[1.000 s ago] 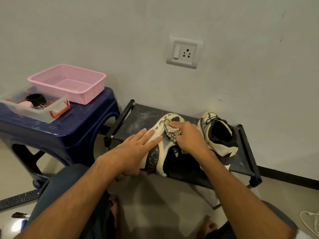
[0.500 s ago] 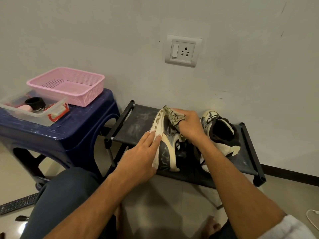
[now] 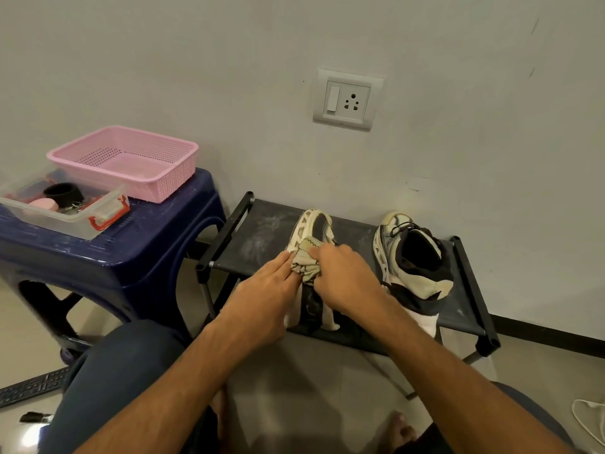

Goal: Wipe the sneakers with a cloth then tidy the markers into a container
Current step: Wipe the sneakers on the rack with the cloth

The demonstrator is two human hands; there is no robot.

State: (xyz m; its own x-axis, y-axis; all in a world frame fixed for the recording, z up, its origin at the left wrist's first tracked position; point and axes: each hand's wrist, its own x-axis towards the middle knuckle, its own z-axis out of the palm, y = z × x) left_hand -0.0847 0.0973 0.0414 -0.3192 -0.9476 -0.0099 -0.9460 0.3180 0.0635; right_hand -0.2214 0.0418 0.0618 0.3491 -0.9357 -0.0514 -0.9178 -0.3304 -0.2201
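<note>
Two cream and black sneakers rest on a low black shoe rack (image 3: 258, 231). The left sneaker (image 3: 312, 226) is tipped on its side with the sole facing left. My left hand (image 3: 262, 299) lies flat against its sole, holding it steady. My right hand (image 3: 343, 278) presses a crumpled cream cloth (image 3: 304, 262) against the middle of that sneaker. The right sneaker (image 3: 412, 257) stands upright, untouched. A marker (image 3: 34, 417) lies on the floor at the lower left. An empty pink basket (image 3: 126, 160) and a clear plastic box (image 3: 65, 211) sit on a blue stool (image 3: 131, 253).
The wall with a socket plate (image 3: 347, 99) stands right behind the rack. A keyboard (image 3: 31, 386) lies on the floor at the left. A white cable (image 3: 589, 417) is at the far right on the floor. My knees and bare feet fill the bottom of the view.
My right hand has drawn the cloth from the sneaker's toe back toward its middle. My left hand slid up along the sole. The sneaker stands more on its side than one second ago.
</note>
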